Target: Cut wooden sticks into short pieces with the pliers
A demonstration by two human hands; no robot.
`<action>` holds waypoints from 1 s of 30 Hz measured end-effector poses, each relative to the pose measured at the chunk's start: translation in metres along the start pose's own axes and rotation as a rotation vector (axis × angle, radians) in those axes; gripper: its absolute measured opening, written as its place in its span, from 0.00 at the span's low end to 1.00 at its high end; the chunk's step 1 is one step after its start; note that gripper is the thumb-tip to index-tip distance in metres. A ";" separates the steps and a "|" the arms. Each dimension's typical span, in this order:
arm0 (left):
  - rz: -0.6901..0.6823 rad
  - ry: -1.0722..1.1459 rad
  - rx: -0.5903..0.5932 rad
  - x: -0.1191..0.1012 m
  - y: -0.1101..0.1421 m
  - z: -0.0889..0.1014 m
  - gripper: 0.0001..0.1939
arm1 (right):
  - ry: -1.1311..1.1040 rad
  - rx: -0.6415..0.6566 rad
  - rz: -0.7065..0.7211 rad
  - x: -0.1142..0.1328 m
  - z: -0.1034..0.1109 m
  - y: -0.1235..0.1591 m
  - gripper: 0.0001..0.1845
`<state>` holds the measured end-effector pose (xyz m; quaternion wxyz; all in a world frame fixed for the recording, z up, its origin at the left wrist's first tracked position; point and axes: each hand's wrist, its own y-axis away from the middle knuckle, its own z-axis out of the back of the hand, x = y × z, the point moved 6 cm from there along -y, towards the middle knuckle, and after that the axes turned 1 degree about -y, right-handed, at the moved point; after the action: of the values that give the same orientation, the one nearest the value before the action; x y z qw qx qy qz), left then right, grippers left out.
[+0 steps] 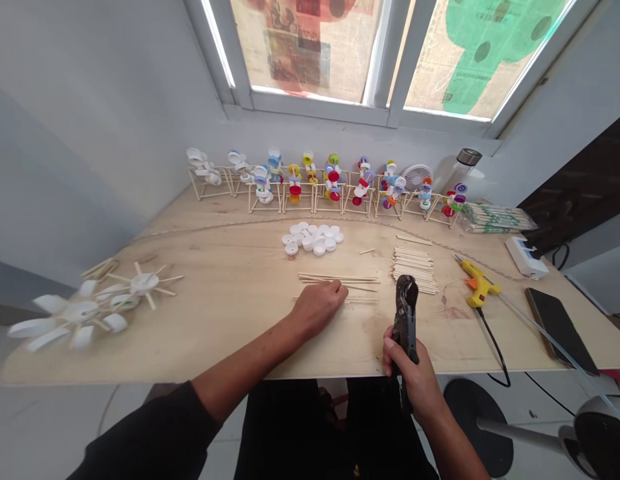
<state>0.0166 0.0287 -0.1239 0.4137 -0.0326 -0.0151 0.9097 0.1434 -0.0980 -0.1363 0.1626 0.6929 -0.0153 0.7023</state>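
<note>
My left hand [320, 305] rests on a small bundle of long thin wooden sticks [363, 280] in the middle of the table. Its fingers are curled closed over the sticks; how many are in the grip is hidden. Held upright in my right hand [413, 367], at the table's front edge, is a black plier-like hand tool [406, 310]. A pile of shorter wooden sticks [414, 270] lies just beyond that tool. Behind my left hand sits a heap of white bottle caps [313, 239].
Stick frames with coloured cap wheels [333, 183] line the wall. Left are white wheel pieces [83, 313]. On the right lie a yellow glue gun [477, 283] with its cord, a black phone [560, 327], a power strip [526, 259] and bagged sticks [497, 219]. A bottle [463, 170] stands behind.
</note>
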 end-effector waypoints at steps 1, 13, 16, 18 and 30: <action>0.004 0.009 0.001 -0.002 0.003 -0.001 0.05 | 0.000 0.003 0.001 0.001 0.000 0.000 0.13; 0.288 0.452 -0.355 0.030 0.031 0.028 0.20 | 0.006 0.012 0.031 0.002 0.000 0.002 0.13; 0.364 0.738 -0.519 0.047 0.042 0.032 0.17 | -0.001 0.016 0.035 0.002 0.000 0.002 0.14; 0.416 0.968 -0.670 0.059 0.050 0.035 0.15 | -0.005 0.011 0.033 0.002 0.001 0.002 0.14; 0.617 1.086 -0.904 0.085 0.064 0.025 0.08 | -0.010 -0.001 0.038 -0.002 0.001 0.003 0.15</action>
<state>-0.0891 0.0511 -0.1068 0.0372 -0.6431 -0.1703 0.7456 0.1439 -0.1014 -0.1373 0.1493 0.6958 -0.0297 0.7019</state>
